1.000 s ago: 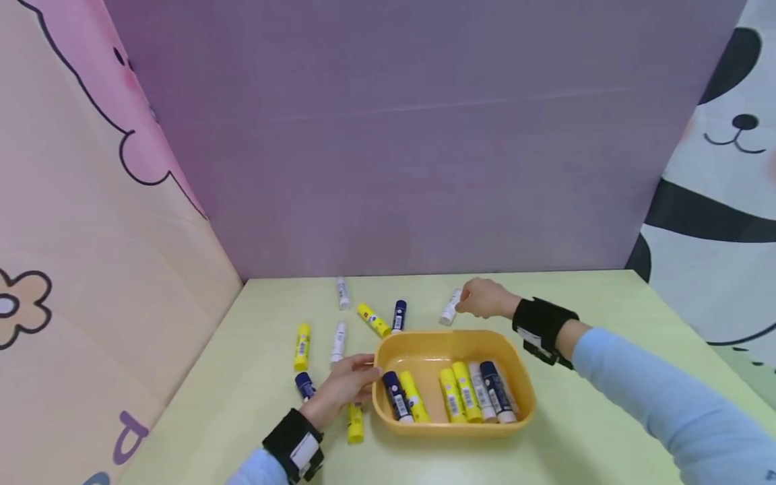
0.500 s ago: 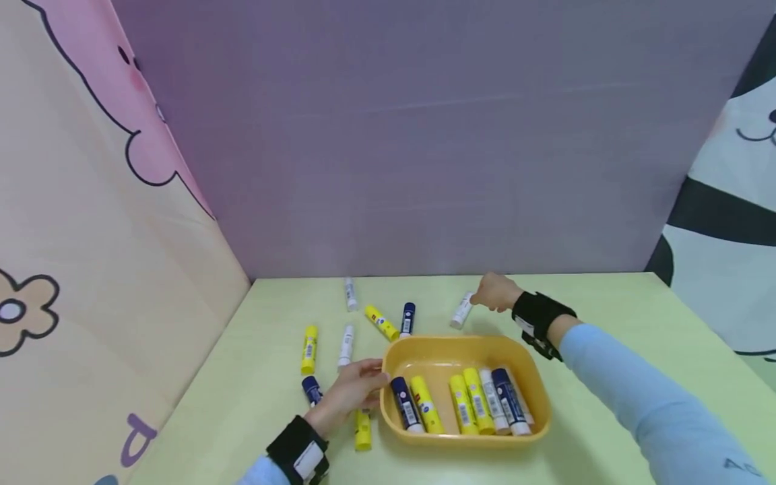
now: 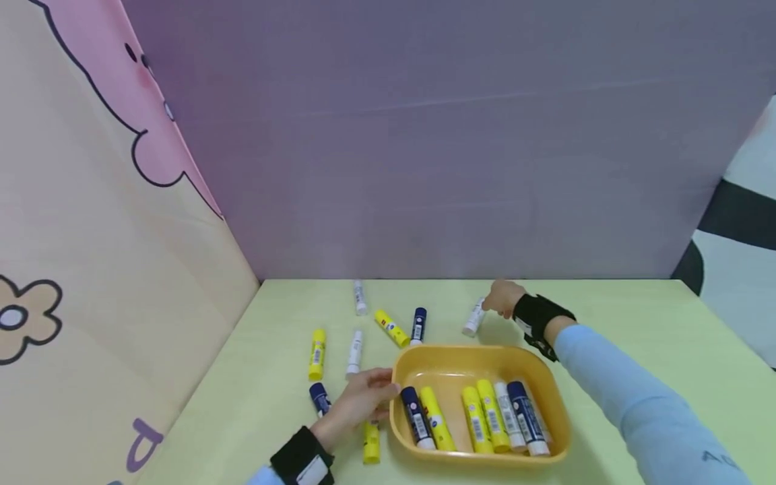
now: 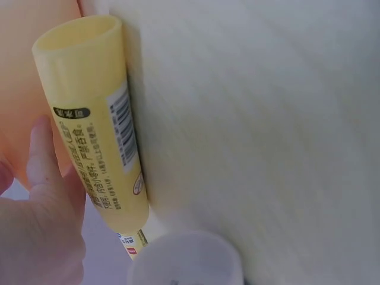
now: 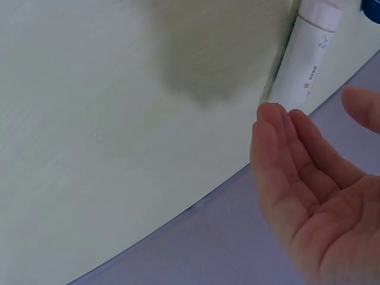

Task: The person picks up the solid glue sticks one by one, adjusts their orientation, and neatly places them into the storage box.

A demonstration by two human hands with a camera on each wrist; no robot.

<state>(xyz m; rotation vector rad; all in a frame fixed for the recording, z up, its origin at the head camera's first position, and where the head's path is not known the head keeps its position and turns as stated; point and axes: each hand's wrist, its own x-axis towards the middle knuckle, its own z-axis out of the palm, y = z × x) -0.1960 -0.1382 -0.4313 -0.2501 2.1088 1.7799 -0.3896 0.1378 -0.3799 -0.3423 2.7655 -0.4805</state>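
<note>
My left hand (image 3: pixel 358 403) holds the left rim of a yellow-orange plastic tray (image 3: pixel 479 465), its fingers against the outer wall. Inside lie several glue sticks: yellow, white and navy-blue ones. Close under that hand is a yellow glue stick (image 4: pixel 95 124), partly hidden in the head view (image 3: pixel 372 444). Beyond the tray, my right hand (image 3: pixel 504 298) is at the far end of a white glue stick (image 3: pixel 474 318) lying on the table. In the right wrist view its fingers (image 5: pixel 297 148) are bent beside the white glue stick (image 5: pixel 306 56), with the thumb apart from them.
Left of and behind the tray lie loose glue sticks: white (image 3: pixel 360 298), white (image 3: pixel 354 353), yellow (image 3: pixel 317 354), yellow (image 3: pixel 391 328), navy (image 3: pixel 418 325) and navy (image 3: pixel 319 399). A purple panel (image 3: pixel 424 148) rises at the table's back edge.
The view has turned slightly, so the table's contents sit lower and further right in the picture. My right hand stays by the white glue stick, and my left hand keeps to the tray's rim.
</note>
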